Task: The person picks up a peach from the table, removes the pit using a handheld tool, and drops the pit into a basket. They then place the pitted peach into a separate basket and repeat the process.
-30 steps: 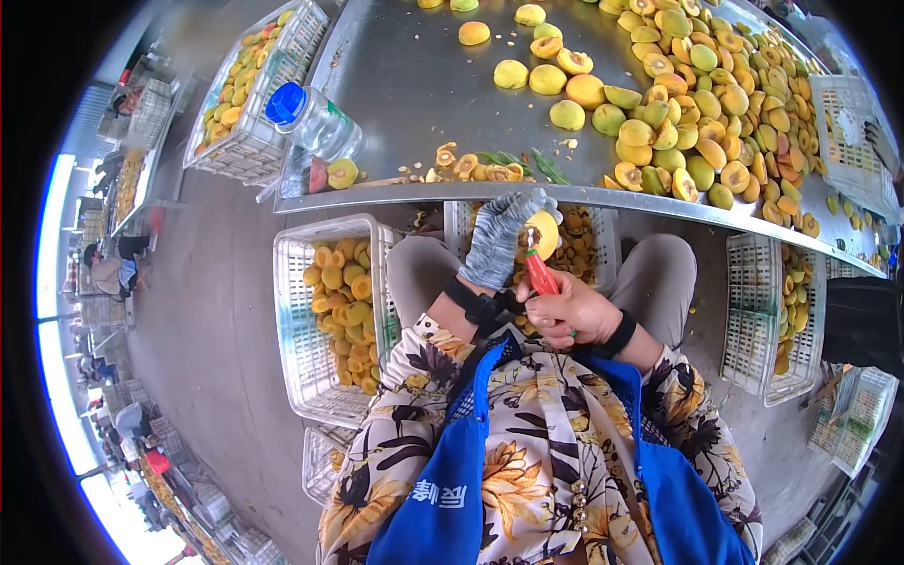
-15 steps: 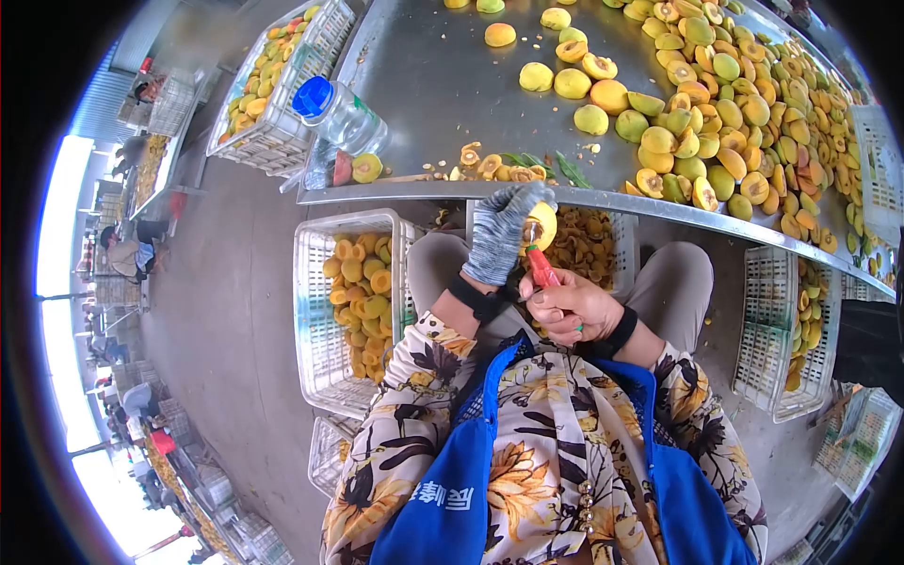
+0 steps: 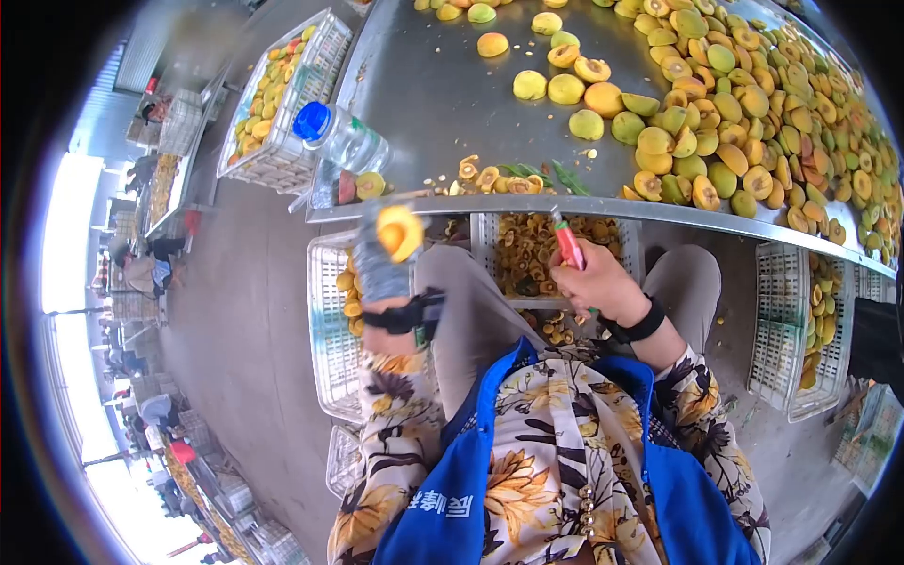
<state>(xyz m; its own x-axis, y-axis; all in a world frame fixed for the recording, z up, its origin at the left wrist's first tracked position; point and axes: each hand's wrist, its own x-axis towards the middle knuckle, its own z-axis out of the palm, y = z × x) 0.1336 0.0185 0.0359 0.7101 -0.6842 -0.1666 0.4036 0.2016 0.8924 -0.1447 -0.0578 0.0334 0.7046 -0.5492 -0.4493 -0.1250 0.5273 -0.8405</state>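
My left hand [image 3: 379,271], in a grey knitted glove and blurred by motion, holds a yellow peach half [image 3: 401,233] with its hollow side up. It is over the white crate [image 3: 327,325] of peach halves left of my knees. My right hand [image 3: 607,285] is bare and wrapped round a red-handled tool [image 3: 569,247] with a short metal tip pointing at the table edge. Below that hand, between my knees, a crate [image 3: 486,247] holds brownish peach pieces.
The metal table [image 3: 424,113] carries a large heap of peach halves [image 3: 725,122], leaves and scraps along its front edge. A blue-capped plastic bottle [image 3: 344,137] lies at its left. Further crates stand at the right [image 3: 780,325] and upper left [image 3: 306,104]. People work in the left background.
My left hand has moved left with the peach half, away from the tool, to over the left crate. My right hand has shifted slightly right and up, still gripping the red-handled tool.
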